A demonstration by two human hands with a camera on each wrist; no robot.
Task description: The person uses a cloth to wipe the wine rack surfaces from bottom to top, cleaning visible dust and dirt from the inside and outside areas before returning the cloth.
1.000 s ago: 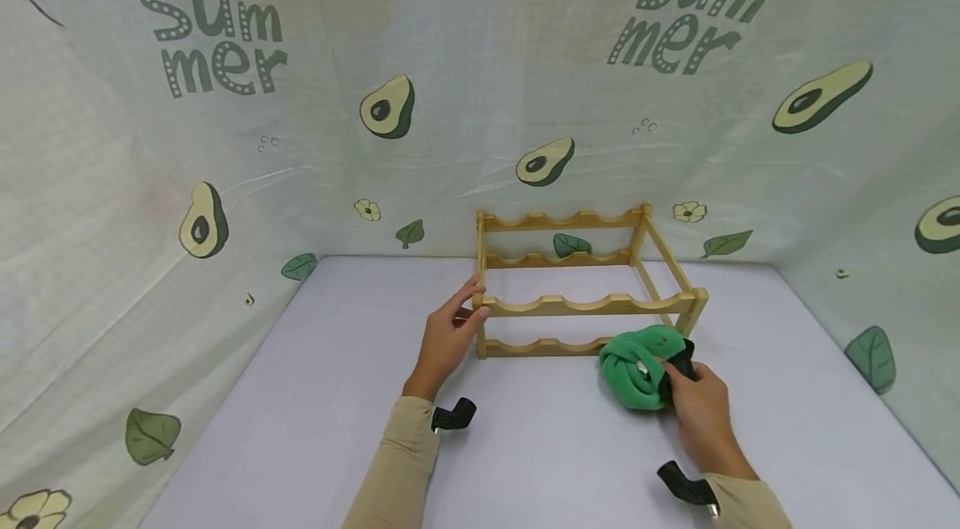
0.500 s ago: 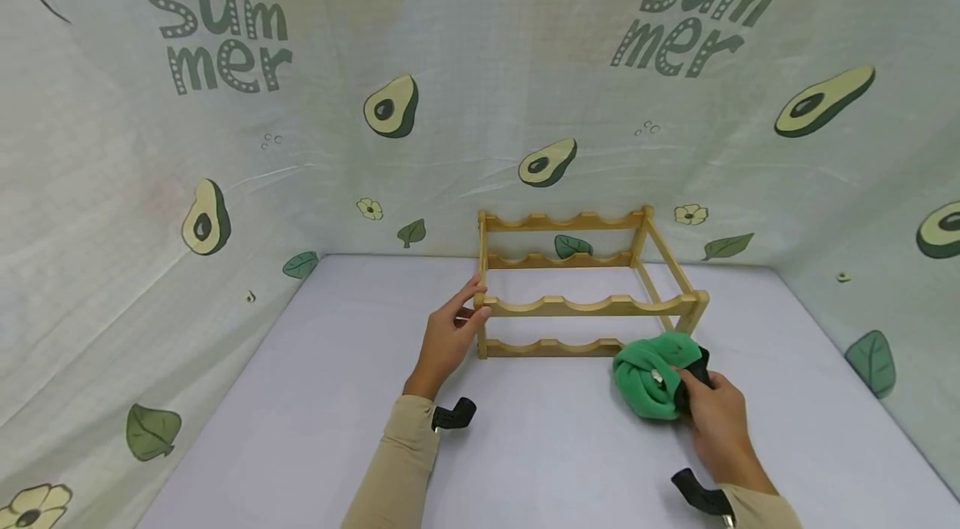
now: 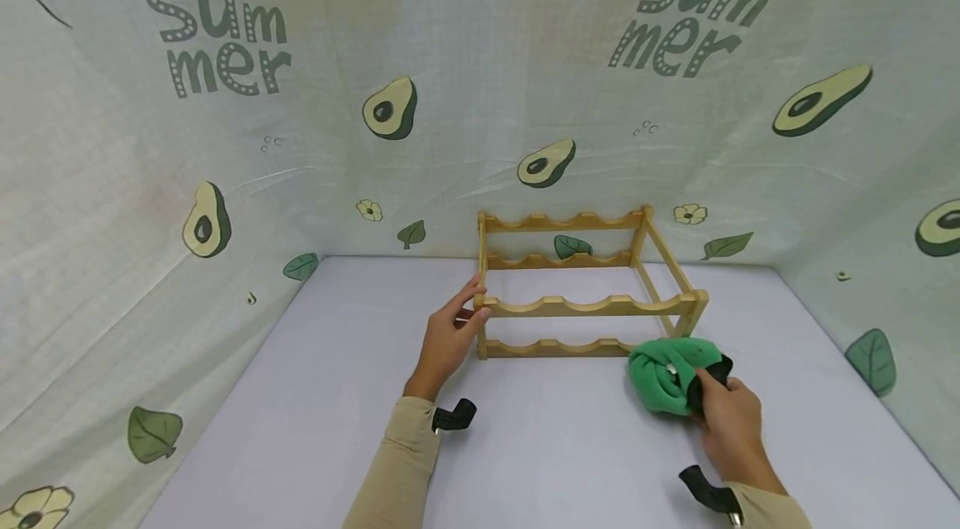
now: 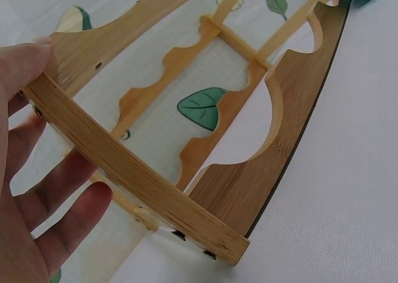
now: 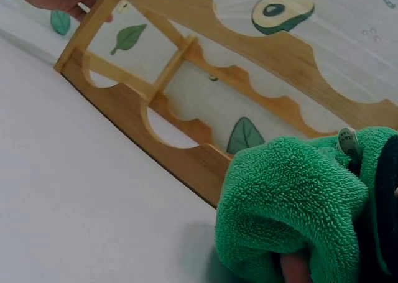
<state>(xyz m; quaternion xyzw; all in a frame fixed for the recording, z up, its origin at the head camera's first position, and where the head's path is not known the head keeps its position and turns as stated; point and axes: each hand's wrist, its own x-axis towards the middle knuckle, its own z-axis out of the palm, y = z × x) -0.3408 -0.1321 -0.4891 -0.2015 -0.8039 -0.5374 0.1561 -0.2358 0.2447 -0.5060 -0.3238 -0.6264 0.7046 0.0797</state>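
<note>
A two-tier wooden wine rack [image 3: 585, 306] with scalloped rails stands near the back of the white table. My left hand [image 3: 444, 343] holds its left front post at the top corner, thumb in front and fingers behind, as the left wrist view shows. My right hand [image 3: 733, 422] grips a bunched green terry cloth [image 3: 660, 379] with a black part along one side. In the head view the cloth overlaps the right end of the rack's lower front rail. The right wrist view shows its fluffy green pile [image 5: 280, 196] and a small white tag [image 5: 348, 141]; most of the right hand is hidden there.
Behind the rack hangs a pale curtain [image 3: 465, 54] printed with avocados, leaves and lettering, and it also runs down both sides. The white tabletop [image 3: 555, 462] spreads out in front of the rack.
The right hand has moved the green cloth rightward and slightly nearer along the rack's front, uncovering more of the lower rail. The left hand and the rack stay put.
</note>
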